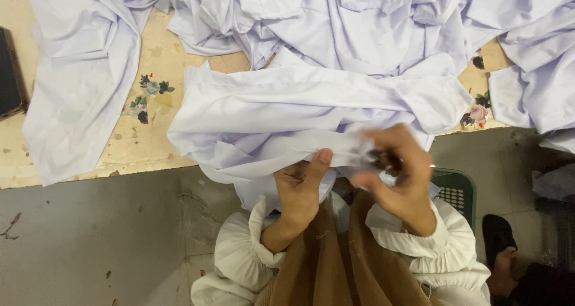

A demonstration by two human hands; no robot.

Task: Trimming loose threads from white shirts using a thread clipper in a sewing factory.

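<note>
A pale lilac-white garment (299, 111) lies bunched across the edge of a worn table (147, 144) and hangs down toward my lap. My left hand (299, 189) pinches a folded edge of this cloth, thumb pressed on top. My right hand (398, 174) is blurred with motion at the same folded edge. It closes on a small dark object (380, 159) whose kind I cannot tell. Both wrists wear cream puffed sleeves, and brown fabric (347, 264) covers my lap.
More pale garments (78, 72) are heaped over the table's back and both sides. The tabletop has a flowered covering. A dark flat object (9, 72) sits at the left edge. A green plastic basket (458, 189) stands on the grey floor beside me, near a sandalled foot (503, 258).
</note>
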